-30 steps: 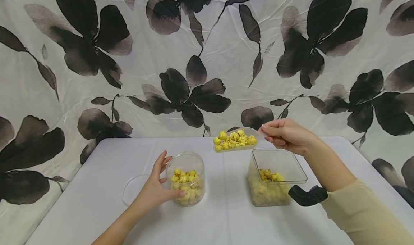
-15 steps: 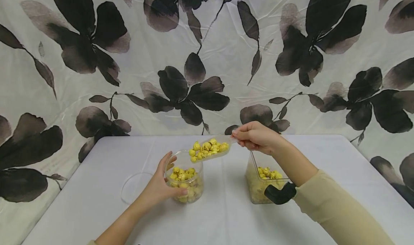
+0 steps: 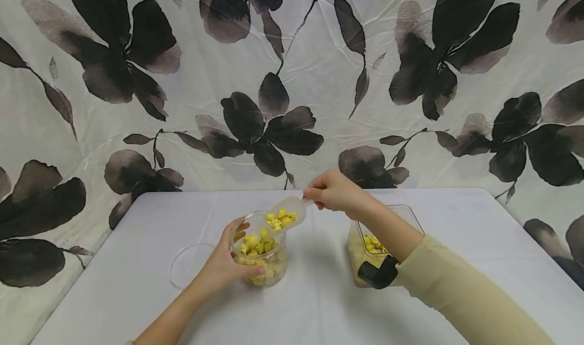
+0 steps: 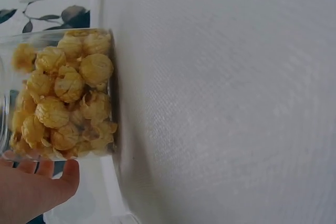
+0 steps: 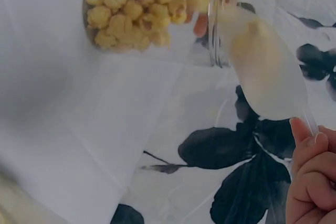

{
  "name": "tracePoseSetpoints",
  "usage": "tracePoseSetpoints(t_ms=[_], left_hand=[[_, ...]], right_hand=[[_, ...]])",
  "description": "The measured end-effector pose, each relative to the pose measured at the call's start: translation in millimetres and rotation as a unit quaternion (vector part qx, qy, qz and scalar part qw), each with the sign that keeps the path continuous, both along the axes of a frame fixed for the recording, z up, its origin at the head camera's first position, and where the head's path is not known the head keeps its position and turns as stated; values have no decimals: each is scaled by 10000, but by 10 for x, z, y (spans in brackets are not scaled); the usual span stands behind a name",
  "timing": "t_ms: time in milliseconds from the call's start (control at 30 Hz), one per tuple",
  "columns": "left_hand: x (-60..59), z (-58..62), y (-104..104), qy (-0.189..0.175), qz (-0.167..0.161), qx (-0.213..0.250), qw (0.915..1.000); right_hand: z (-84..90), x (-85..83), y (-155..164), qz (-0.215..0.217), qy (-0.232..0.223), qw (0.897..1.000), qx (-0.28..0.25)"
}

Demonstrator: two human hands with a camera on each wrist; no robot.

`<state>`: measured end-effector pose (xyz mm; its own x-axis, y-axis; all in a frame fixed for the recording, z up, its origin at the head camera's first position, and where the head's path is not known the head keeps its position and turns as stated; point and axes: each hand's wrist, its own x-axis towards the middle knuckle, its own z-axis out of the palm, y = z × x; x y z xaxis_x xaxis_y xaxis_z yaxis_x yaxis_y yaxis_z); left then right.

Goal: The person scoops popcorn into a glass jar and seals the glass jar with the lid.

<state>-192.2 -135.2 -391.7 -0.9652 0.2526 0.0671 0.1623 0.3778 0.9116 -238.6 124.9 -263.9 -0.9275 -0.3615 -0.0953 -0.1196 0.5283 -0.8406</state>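
A round clear jar [image 3: 262,256] partly filled with yellow popcorn stands on the white table [image 3: 137,284]. My left hand [image 3: 223,265] grips its side; the jar [image 4: 63,95] fills the left wrist view. My right hand [image 3: 335,191] pinches the handle of a clear plastic scoop [image 3: 284,217], tilted down over the jar's mouth with popcorn sliding out. From the right wrist, the scoop [image 5: 265,66] reaches toward the jar [image 5: 142,9]. A square clear container [image 3: 365,246] of popcorn stands behind my right forearm.
A clear round lid [image 3: 189,264] lies flat on the table left of the jar. A floral black-and-white cloth [image 3: 283,81] hangs behind the table. A black wrist-camera mount [image 3: 376,274] sits under my right sleeve.
My right hand carried the loaded scoop left from above the square container to the jar and tipped it; popcorn is falling in. The left hand stayed on the jar.
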Motion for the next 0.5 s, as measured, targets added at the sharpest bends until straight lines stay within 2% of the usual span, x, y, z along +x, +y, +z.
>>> tracePoseSetpoints(t_ms=[100,200,333,500], left_hand=[[3,-18,5,85,-31,-13,10000],[2,-27,13,130,-24,-68,9999],[7,-35,5,36,45,-75,10000],[8,-37,-12,59,37,-85,9999]], right_hand=[[-34,33,-30,41,577,9983,85],[-70,70,-49,205,1293,9912,209],[-114,114,-89,384,2256,9724,453],[-158,148,-171,501,3202,9440,612]])
